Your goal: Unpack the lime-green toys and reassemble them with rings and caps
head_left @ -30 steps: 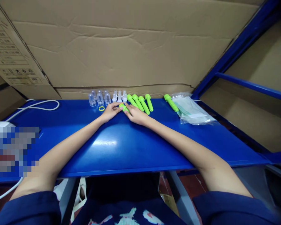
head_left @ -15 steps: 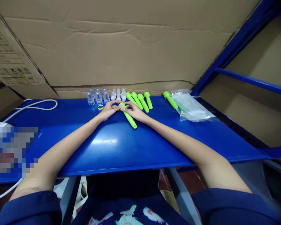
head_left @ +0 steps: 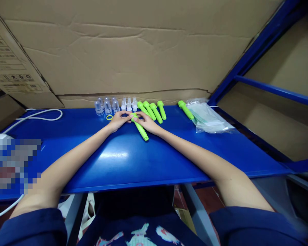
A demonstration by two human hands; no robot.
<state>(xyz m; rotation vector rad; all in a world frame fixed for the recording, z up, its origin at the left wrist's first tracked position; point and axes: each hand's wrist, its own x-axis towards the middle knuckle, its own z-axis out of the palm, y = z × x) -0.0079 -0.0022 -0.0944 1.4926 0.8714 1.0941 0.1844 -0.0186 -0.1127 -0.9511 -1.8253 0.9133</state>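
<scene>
A bright green plastic handle (head_left: 140,129) lies on the blue table (head_left: 128,157), its far end between my two hands. My left hand (head_left: 118,120) rests beside it, fingers pinched at the handle's head. From the other side my right hand (head_left: 146,122) has its fingertips on the same end. A small yellow ring (head_left: 109,117) lies just left of my left hand. Behind the hands stand clear plastic caps (head_left: 105,105) and small white nozzles (head_left: 129,104).
A row of green handles (head_left: 152,110) lies behind my right hand, and one more green handle (head_left: 185,109) sits next to a clear plastic bag (head_left: 207,118) at the right. A white cable (head_left: 42,114) loops at the left. Cardboard walls the back.
The green handle, earlier mostly hidden under my hands, now lies out on the table pointing toward me. Both hands stay at its far end.
</scene>
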